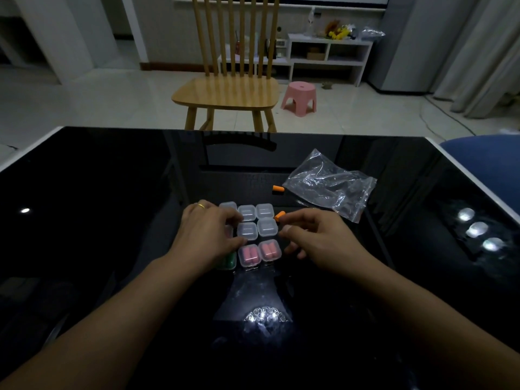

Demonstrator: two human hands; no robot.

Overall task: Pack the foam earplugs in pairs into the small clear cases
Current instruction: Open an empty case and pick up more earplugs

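Orange earplug point(279, 215) is pinched at its near-right end by the right hand point(318, 237), fingertip grip tight on it; long axis runs near-right to far-left, free end aimed at the far-right clear case point(264, 211), held just off the right edge of the case block. Other right fingers loosely curled. Second orange earplug point(278, 188) lies on the black counter point(98, 192) farther back, long axis roughly left-right, just left of the crumpled clear zip bag point(332, 184). Left hand point(206, 235), ring on one finger, rests on the left side of the cases, fingers curled over them; can't tell if the grip actually closes on one. Near row: two cases w/ pink earplugs point(259, 253), long axes near-far. Green-filled case point(228, 261) partly under the left hand. Middle & far cases look empty.
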